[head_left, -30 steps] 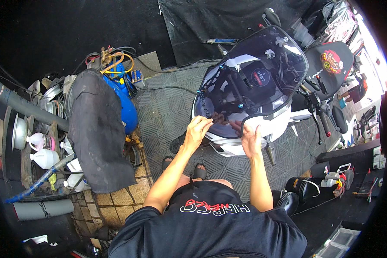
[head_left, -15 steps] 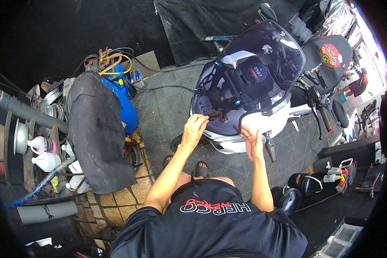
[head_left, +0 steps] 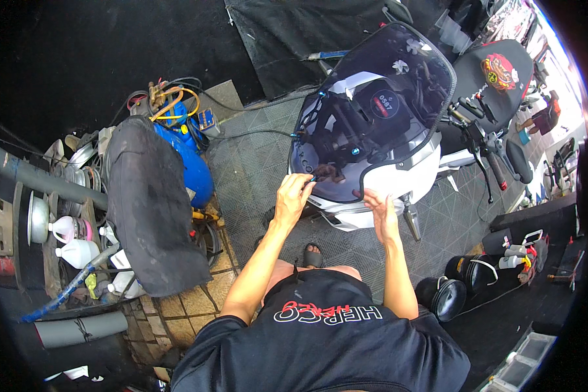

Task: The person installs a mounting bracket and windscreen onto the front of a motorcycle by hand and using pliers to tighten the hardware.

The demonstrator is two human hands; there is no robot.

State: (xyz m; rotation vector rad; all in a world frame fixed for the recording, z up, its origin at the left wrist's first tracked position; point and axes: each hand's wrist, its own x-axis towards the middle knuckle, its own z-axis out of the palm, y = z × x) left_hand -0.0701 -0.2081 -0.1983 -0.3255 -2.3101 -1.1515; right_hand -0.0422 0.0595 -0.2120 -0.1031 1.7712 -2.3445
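Note:
A dark tinted windshield (head_left: 398,85) with a black rim covers the front of a white motorcycle (head_left: 405,171). Small blue screws (head_left: 355,151) show at several places on it. At its near left corner, my left hand (head_left: 292,201) is closed in a pinch, thumb against fingers. Between the fingertips is a tiny blue piece (head_left: 313,178) that looks like one of those screws, mostly covered by the fingers. My right hand (head_left: 381,214) is beside the windshield's lower edge, its fingers stretched out and the thumb apart, fingertips at the rim.
To the left, a black cover (head_left: 147,215) drapes over something beside a blue tank (head_left: 194,171) with hoses. White jugs (head_left: 78,252) stand at far left. Black buckets (head_left: 443,299) sit at right. The motorcycle's handlebar (head_left: 496,168) and seat (head_left: 470,85) extend behind the windshield.
The view has shifted slightly, so the motorcycle appears a little further left. My left hand keeps its pinch, and the blue piece at its fingertips shows more. My right hand has barely moved.

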